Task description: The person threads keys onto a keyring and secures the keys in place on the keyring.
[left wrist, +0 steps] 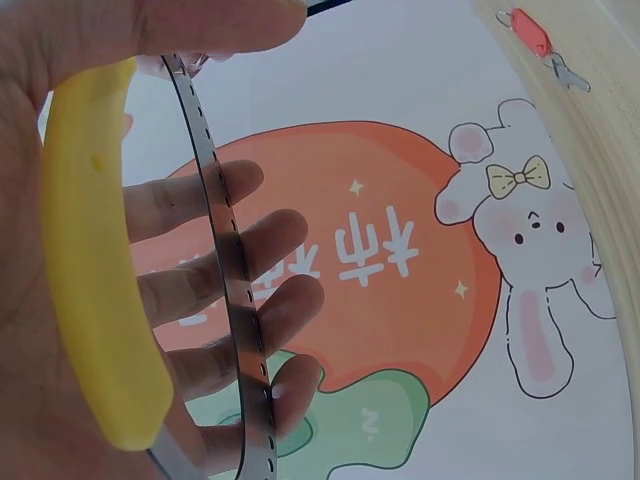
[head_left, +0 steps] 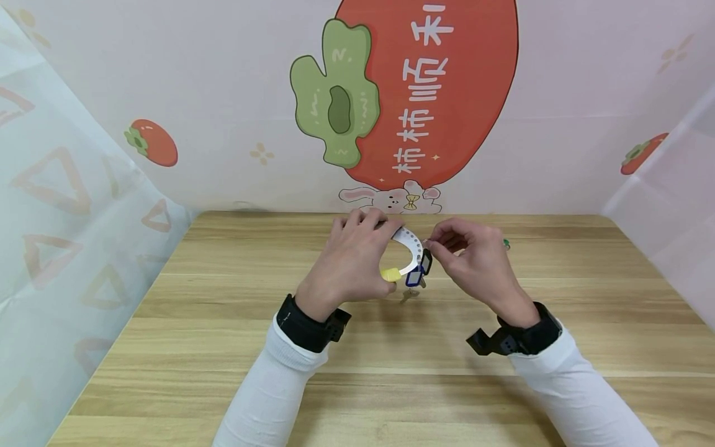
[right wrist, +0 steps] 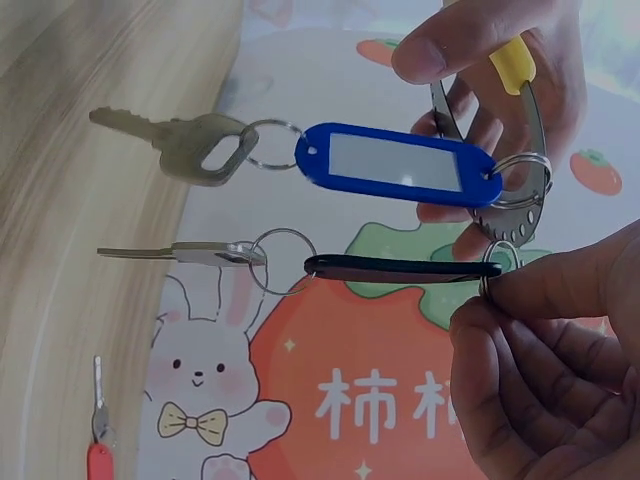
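Note:
My left hand [head_left: 354,261] grips a flat metal key hoop [head_left: 416,245] with a row of small holes; its yellow handle [left wrist: 105,260] lies against the palm under the thumb. From the hoop hangs a blue key tag [right wrist: 395,165] on a split ring, with a key [right wrist: 200,148] at its other end. My right hand [head_left: 475,257] pinches the small split ring [right wrist: 490,268] of a black key tag [right wrist: 400,268], right beside the hoop's edge. Another key [right wrist: 205,253] dangles from the black tag. Whether the black tag's ring is threaded onto the hoop, I cannot tell.
A red key tag [left wrist: 530,33] with a key lies on the wooden table [head_left: 223,347]. Something small and green [head_left: 506,244] shows behind the right hand. A printed backdrop [head_left: 234,167] stands along the table's far edge.

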`<state>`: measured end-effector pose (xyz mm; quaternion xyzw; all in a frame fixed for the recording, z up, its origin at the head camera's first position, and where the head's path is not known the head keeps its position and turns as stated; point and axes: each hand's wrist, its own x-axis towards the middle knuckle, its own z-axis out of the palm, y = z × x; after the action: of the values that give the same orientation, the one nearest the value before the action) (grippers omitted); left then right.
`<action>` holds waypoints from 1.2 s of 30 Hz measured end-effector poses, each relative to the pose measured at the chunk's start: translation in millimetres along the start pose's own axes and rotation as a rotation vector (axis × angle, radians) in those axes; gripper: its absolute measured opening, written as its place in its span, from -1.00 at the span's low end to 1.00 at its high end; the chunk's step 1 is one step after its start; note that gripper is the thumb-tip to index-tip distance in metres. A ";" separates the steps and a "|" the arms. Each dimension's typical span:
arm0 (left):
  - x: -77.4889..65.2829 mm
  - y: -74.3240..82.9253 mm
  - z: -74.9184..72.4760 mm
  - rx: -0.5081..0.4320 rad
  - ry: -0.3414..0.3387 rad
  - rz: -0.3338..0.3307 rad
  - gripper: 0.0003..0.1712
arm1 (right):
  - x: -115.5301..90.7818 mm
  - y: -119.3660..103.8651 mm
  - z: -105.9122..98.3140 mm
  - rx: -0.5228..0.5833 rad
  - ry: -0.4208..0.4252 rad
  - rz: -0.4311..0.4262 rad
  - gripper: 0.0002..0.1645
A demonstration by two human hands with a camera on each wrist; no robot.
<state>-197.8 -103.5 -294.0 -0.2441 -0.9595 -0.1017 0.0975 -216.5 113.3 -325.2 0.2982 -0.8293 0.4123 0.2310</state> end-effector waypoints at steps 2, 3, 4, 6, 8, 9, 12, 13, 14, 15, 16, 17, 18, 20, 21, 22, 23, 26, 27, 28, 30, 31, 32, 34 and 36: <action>0.2 0.0 0.2 0.003 -0.004 0.000 0.04 | 0.0 -0.7 0.5 -0.010 -0.001 -0.008 -0.88; 0.3 -0.1 0.4 0.004 -0.005 0.000 0.05 | 0.1 -1.0 0.7 -0.014 -0.002 -0.011 -0.87; 0.4 -0.1 0.5 0.004 -0.007 0.000 0.05 | 0.1 -1.4 0.9 -0.014 -0.003 -0.014 -0.87; 0.5 -0.2 0.9 0.006 -0.008 0.000 0.05 | 0.0 -1.8 1.1 -0.017 -0.003 -0.018 -0.87; 0.6 -0.5 1.3 0.006 -0.008 0.000 0.05 | 0.0 -2.3 1.5 -0.017 -0.006 -0.021 -0.86; 0.6 -0.6 1.5 0.007 -0.007 0.000 0.04 | -0.1 -2.4 1.7 -0.017 -0.007 -0.022 -0.86; 0.7 -0.8 1.9 0.007 -0.003 0.001 0.03 | 0.0 -2.9 2.3 -0.022 -0.012 -0.028 -0.86; 0.7 -0.7 1.8 0.007 -0.002 0.002 0.02 | 0.0 -3.0 2.4 -0.023 -0.013 -0.030 -0.86; 0.7 -0.7 1.7 0.008 -0.002 0.002 0.02 | 0.1 -3.1 2.5 -0.023 -0.013 -0.032 -0.86; 0.7 -0.5 1.6 0.010 -0.002 0.002 0.02 | 0.1 -3.1 2.6 -0.024 -0.014 -0.033 -0.86; 0.7 -0.4 1.5 0.013 -0.003 0.002 0.02 | 0.1 -3.0 2.7 -0.022 -0.016 -0.033 -0.86; 0.6 -0.3 1.5 0.017 -0.002 0.003 0.02 | 0.0 -2.9 2.7 -0.019 -0.018 -0.032 -0.86; 0.6 -0.1 1.4 0.021 -0.004 0.002 0.01 | 0.0 -2.8 2.6 -0.016 -0.023 -0.029 -0.87; 0.8 0.4 1.3 0.030 -0.006 0.001 0.01 | -0.2 -2.5 2.5 -0.007 -0.035 -0.018 -0.86; 1.0 0.6 1.4 0.034 -0.008 0.000 0.01 | -0.3 -2.4 2.5 -0.003 -0.041 -0.011 -0.86; 1.4 0.8 1.4 0.038 -0.010 -0.001 0.01 | -0.4 -2.4 2.4 0.001 -0.047 -0.003 -0.87; 1.8 1.1 1.4 0.044 -0.013 -0.003 0.01 | -0.5 -2.4 2.3 0.004 -0.054 0.007 -0.87; 2.8 2.2 1.5 0.063 -0.025 -0.011 0.03 | -0.7 -2.8 2.3 0.008 -0.071 0.032 -0.87; 3.3 2.4 1.8 0.074 -0.028 -0.014 0.03 | -0.8 -3.0 2.3 0.005 -0.077 0.039 -0.88; 3.5 2.7 1.9 0.084 -0.032 -0.017 0.03 | -0.9 -3.3 2.4 0.004 -0.083 0.047 -0.88; 3.9 3.4 2.5 0.106 -0.034 -0.021 0.03 | -1.1 -3.6 2.6 -0.001 -0.095 0.062 -0.89; 4.1 3.7 2.9 0.116 -0.033 -0.021 0.02 | -1.3 -3.6 2.7 -0.003 -0.102 0.069 -0.89; 4.2 3.9 3.2 0.123 -0.032 -0.021 0.02 | -1.4 -3.8 2.9 -0.001 -0.109 0.077 -0.89; 4.3 4.4 4.2 0.129 -0.030 -0.020 0.02 | -1.7 -3.8 3.7 0.006 -0.121 0.093 -0.90; 4.5 4.5 5.2 0.132 -0.026 -0.017 0.03 | -1.9 -3.6 4.4 0.013 -0.129 0.104 -0.91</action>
<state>-200.1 -96.3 -297.2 -0.2302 -0.9673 -0.0357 0.1001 -213.2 108.5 -326.9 0.2821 -0.8542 0.4091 0.1534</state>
